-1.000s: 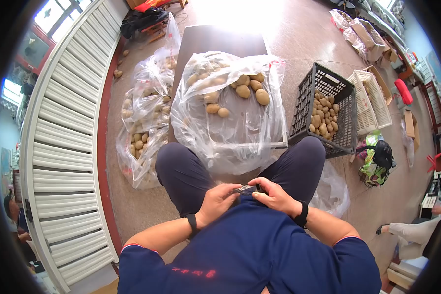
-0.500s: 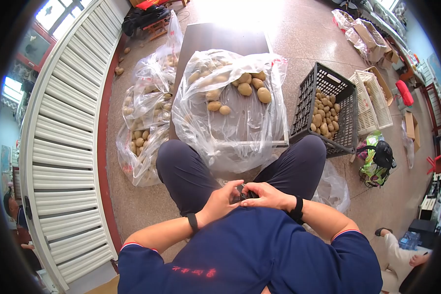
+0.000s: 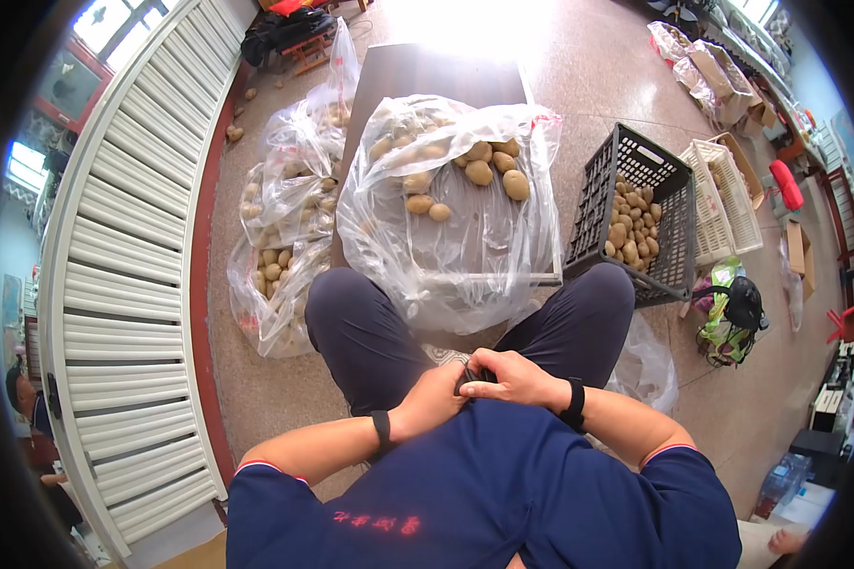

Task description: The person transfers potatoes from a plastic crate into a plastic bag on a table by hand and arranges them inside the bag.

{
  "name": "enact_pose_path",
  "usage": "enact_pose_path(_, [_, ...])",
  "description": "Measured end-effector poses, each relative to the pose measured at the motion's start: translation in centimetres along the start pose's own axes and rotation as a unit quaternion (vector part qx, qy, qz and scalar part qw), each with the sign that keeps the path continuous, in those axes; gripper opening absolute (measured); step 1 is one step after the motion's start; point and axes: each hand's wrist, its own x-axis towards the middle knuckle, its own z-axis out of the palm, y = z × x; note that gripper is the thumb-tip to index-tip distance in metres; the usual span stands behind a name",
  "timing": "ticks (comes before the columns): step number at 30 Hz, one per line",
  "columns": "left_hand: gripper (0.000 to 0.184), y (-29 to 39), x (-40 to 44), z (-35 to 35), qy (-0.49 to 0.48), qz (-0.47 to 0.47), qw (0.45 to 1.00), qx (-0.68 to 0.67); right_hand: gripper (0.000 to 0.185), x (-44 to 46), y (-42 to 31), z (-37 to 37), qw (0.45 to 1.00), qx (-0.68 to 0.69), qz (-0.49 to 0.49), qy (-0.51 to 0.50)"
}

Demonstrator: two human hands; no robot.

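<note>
Right hand has its thumb and finger bent around a small dark thing and seems to pinch it. Left hand comes in from the other side with curled fingers; I cannot tell if they grip. The small dark thing is between the hands, just by the blue shirt. Working it with the fingers looks like the step now. A next move would call for a steady hold. Past the knees, potatoes and a clear plastic bag are on a table. Beside it stands a black crate.
</note>
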Motion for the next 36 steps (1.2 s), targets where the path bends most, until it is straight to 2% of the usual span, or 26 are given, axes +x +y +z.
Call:
enact_pose_path(1, [0.023,-0.3,0.2,0.1,0.001,-0.009,0.999,0.046,0.046,0.1,0.2,0.1,1.000,-0.001,-0.001,0.001])
enact_pose_path(4, [0.023,-0.1,0.3,0.0,-0.016,-0.033,0.999,0.036,0.046,0.1,0.7,0.6,0.998,-0.030,-0.050,0.038])
enact_pose_path(8, [0.030,-0.2,0.4,-0.1,-0.002,-0.004,1.000,0.014,0.046,0.2,0.0,0.1,0.998,-0.019,-0.057,0.013])
enact_pose_path(11, [0.033,-0.3,0.2,-0.5,-0.031,-0.048,0.998,0.040,0.045,0.1,-0.2,0.0,0.998,-0.007,-0.070,0.000])
enact_pose_path(14, [0.034,0.1,-0.2,-0.7,-0.029,-0.027,0.999,-0.026,0.045,0.3,0.4,0.3,0.997,0.000,-0.076,-0.030])
enact_pose_path(15, [0.032,0.3,-0.2,-1.0,-0.071,-0.025,0.989,-0.127,0.044,0.4,0.5,0.7,0.992,0.024,-0.123,-0.003])
enact_pose_path(16, [0.030,0.3,-0.3,-1.3,-0.114,-0.023,0.967,-0.226,0.043,0.3,0.7,0.6,0.995,0.020,-0.094,-0.010])
enact_pose_path(17, [0.030,-0.9,-0.4,-1.7,-0.113,-0.020,0.968,-0.225,0.041,0.2,0.7,0.5,0.998,0.016,-0.065,-0.019])
enact_pose_path(19, [0.025,-2.5,-0.3,-2.7,-0.195,-0.152,0.923,-0.294,0.040,0.1,1.0,0.8,0.997,0.014,-0.077,-0.004])
enact_pose_path(20, [0.023,-3.0,-0.7,-2.1,-0.162,-0.191,0.903,-0.349,0.038,0.1,1.0,1.0,0.996,0.014,-0.088,0.010])
enact_pose_path(25, [0.021,-1.6,-0.2,-1.8,-0.163,-0.203,0.900,-0.350,0.037,0.0,0.7,1.0,0.994,-0.024,-0.101,0.025])
enact_pose_path(31, [0.016,-3.1,-0.2,-1.9,-0.189,-0.229,0.865,-0.405,0.042,-0.4,0.1,1.1,0.991,-0.087,-0.094,0.033])
enact_pose_path(36, [0.022,-2.3,-0.2,-1.4,-0.170,-0.220,0.884,-0.375,0.046,-0.6,1.0,1.3,0.991,-0.038,-0.116,0.061])
